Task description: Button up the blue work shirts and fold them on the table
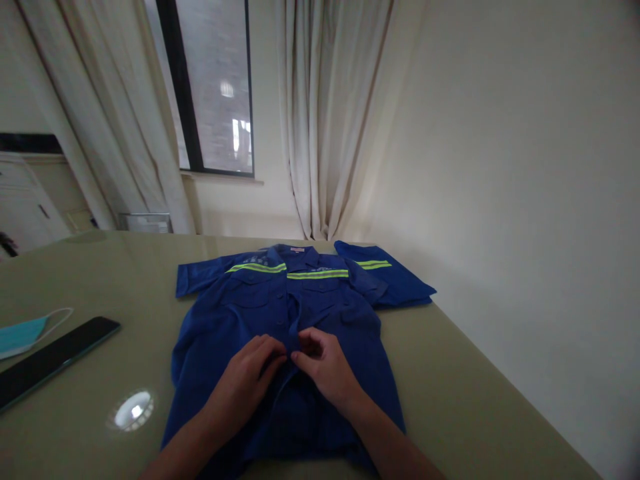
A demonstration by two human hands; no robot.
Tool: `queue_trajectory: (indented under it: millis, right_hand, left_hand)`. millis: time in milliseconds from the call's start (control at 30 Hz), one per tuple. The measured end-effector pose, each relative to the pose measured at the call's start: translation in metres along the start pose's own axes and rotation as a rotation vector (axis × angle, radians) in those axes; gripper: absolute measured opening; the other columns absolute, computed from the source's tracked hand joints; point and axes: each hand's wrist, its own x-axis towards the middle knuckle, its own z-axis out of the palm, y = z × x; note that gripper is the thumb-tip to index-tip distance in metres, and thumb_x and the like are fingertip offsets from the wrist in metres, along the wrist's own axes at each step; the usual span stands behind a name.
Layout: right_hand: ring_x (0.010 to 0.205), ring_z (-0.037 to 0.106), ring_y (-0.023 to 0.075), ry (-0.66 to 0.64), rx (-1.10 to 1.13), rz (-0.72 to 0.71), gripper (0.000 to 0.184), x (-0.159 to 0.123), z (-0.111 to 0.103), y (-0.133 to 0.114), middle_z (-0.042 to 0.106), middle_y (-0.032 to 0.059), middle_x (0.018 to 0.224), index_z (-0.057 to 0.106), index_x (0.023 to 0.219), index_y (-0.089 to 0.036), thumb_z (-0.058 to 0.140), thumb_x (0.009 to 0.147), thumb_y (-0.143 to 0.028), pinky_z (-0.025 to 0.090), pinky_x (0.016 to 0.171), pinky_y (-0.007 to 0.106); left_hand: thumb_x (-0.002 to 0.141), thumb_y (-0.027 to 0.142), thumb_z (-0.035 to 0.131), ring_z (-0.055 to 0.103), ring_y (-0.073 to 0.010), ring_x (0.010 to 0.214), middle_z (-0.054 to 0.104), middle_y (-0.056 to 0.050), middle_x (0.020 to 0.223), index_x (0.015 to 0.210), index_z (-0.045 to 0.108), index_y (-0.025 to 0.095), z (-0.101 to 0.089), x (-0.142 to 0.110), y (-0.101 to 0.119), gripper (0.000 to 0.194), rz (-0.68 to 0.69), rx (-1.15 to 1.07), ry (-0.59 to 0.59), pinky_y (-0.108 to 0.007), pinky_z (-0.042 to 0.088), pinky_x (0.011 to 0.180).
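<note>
A blue work shirt (pixel 320 303) with yellow-green reflective stripes across the chest lies flat, front up, on the olive table (pixel 460 387). My left hand (pixel 247 380) and my right hand (pixel 325 367) meet at the shirt's button placket near its middle. Both hands pinch the fabric edges there, fingers curled. The button itself is too small to make out. A second folded blue garment (pixel 395 277) with a reflective stripe lies beside the shirt's right sleeve.
A black phone-like slab (pixel 50 360) and a teal face mask (pixel 25 333) lie at the table's left. A wall runs close along the table's right edge. Curtains and a window stand behind the table.
</note>
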Motion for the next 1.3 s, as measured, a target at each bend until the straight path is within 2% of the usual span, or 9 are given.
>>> queue_trajectory:
  millis: [100, 233, 300, 500, 733, 867, 1100, 1200, 1300]
  right_hand:
    - [0.078, 0.065, 0.019, -0.002, 0.013, 0.031, 0.022, -0.001, 0.0, 0.005, 0.067, 0.0001, 0.08, 0.069, 0.088, -0.019, 0.079, 0.069, -0.025, 0.051, 0.074, 0.031]
    - [0.092, 0.068, 0.0206, -0.032, 0.314, 0.076, 0.056, -0.001, 0.0, 0.004, 0.07, 0.0021, 0.099, 0.066, 0.116, -0.022, 0.084, 0.063, -0.022, 0.053, 0.084, 0.033]
    - [0.092, 0.069, 0.021, -0.029, 0.354, 0.077, 0.062, 0.0, 0.001, 0.004, 0.07, 0.0028, 0.101, 0.064, 0.122, -0.024, 0.085, 0.064, -0.025, 0.054, 0.085, 0.035]
    - [0.08, 0.066, 0.02, 0.045, -0.011, -0.033, 0.053, -0.001, 0.001, 0.008, 0.069, 0.0017, 0.087, 0.068, 0.124, -0.023, 0.081, 0.073, -0.032, 0.054, 0.076, 0.033]
    - [0.073, 0.065, 0.018, 0.147, -0.142, -0.058, 0.046, -0.008, 0.005, 0.001, 0.069, 0.0004, 0.079, 0.068, 0.122, -0.022, 0.074, 0.076, -0.024, 0.05, 0.065, 0.028]
    - [0.075, 0.069, 0.0196, 0.067, -0.065, -0.026, 0.043, -0.006, 0.005, 0.004, 0.072, 0.0012, 0.08, 0.069, 0.119, -0.021, 0.075, 0.076, -0.026, 0.051, 0.067, 0.029]
    - [0.075, 0.069, 0.0195, -0.013, 0.121, 0.113, 0.029, 0.002, 0.0, 0.015, 0.072, 0.0014, 0.079, 0.071, 0.088, -0.018, 0.085, 0.065, -0.03, 0.051, 0.067, 0.028]
    - [0.076, 0.068, 0.019, 0.006, 0.104, 0.06, 0.028, 0.001, 0.002, 0.013, 0.073, 0.0018, 0.081, 0.073, 0.088, -0.018, 0.086, 0.065, -0.028, 0.05, 0.068, 0.027]
    - [0.081, 0.069, 0.0196, -0.02, 0.211, 0.08, 0.035, 0.0, 0.004, 0.012, 0.075, 0.0027, 0.085, 0.075, 0.095, -0.018, 0.087, 0.065, -0.03, 0.051, 0.074, 0.028]
  left_hand:
    - [0.097, 0.027, 0.052, 0.065, -0.0221, 0.094, 0.071, -0.004, 0.099, 0.096, 0.068, 0.025, 0.0, 0.0, -0.003, 0.015, -0.003, -0.041, -0.023, -0.032, 0.048, 0.087]
    - [0.095, 0.026, 0.054, 0.066, -0.0209, 0.089, 0.072, -0.003, 0.095, 0.094, 0.069, 0.025, -0.002, 0.001, -0.005, 0.015, -0.019, -0.066, -0.092, -0.03, 0.05, 0.083]
    - [0.093, 0.026, 0.056, 0.066, -0.0206, 0.088, 0.072, -0.003, 0.094, 0.094, 0.069, 0.025, -0.002, 0.001, -0.004, 0.013, -0.021, -0.056, -0.105, -0.03, 0.049, 0.081]
    - [0.096, 0.027, 0.054, 0.065, -0.0207, 0.089, 0.068, -0.005, 0.096, 0.094, 0.067, 0.025, -0.002, -0.002, 0.002, 0.013, 0.014, 0.003, -0.054, -0.03, 0.049, 0.081]
    - [0.1, 0.03, 0.051, 0.063, -0.0202, 0.093, 0.068, -0.004, 0.099, 0.096, 0.068, 0.026, 0.002, -0.005, -0.003, 0.018, 0.098, 0.067, -0.102, -0.031, 0.048, 0.086]
    - [0.098, 0.026, 0.055, 0.065, -0.0186, 0.089, 0.068, -0.003, 0.094, 0.093, 0.069, 0.025, 0.002, -0.004, -0.006, 0.015, 0.07, 0.044, -0.174, -0.028, 0.048, 0.081]
    - [0.1, 0.025, 0.05, 0.065, -0.0195, 0.092, 0.067, -0.003, 0.098, 0.098, 0.065, 0.025, 0.006, -0.006, -0.003, 0.016, 0.048, 0.108, -0.124, -0.031, 0.048, 0.085]
    - [0.101, 0.022, 0.046, 0.064, -0.0199, 0.095, 0.066, -0.002, 0.099, 0.098, 0.063, 0.025, 0.009, -0.006, -0.005, 0.017, 0.084, 0.155, -0.133, -0.032, 0.048, 0.086]
    - [0.102, 0.021, 0.045, 0.064, -0.0194, 0.093, 0.066, -0.002, 0.098, 0.099, 0.061, 0.025, 0.008, -0.006, -0.005, 0.017, 0.097, 0.188, -0.126, -0.031, 0.049, 0.085]
